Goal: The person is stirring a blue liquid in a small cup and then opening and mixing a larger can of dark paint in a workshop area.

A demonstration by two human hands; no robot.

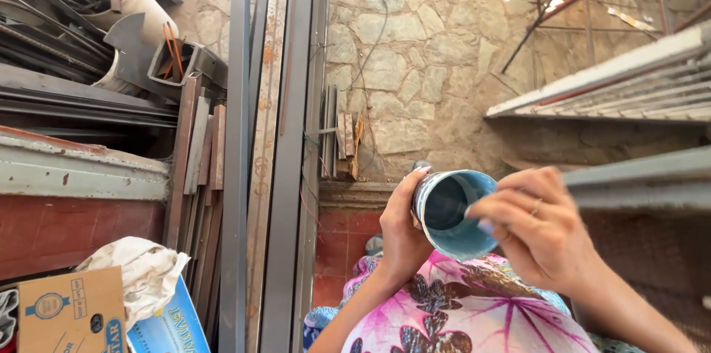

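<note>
against a stone wall (pixel 415 64) with metal bars (pixel 244 138) stacked at left, the left hand (pixel 404 231) grips a blue-smeared can (pixel 452 212) at lower centre while the right hand (pixel 537 231), fingers pinched narrow, works at its open mouth, calling for a steady tilt.

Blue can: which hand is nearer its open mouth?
Right. The right hand reaches across the rim at the mouth of the can; the left hand wraps the can's side, behind the mouth.

Both arms bare, no sleeves in view. Right hand (pixel 537 231) w/ thin ring on one finger, pale polished nails; left hand (pixel 404 231) no jewelry visible. Garment (pixel 459 316) white/pink w/ big magenta leaf print, dark brown floral bits, some teal at edges.
</note>
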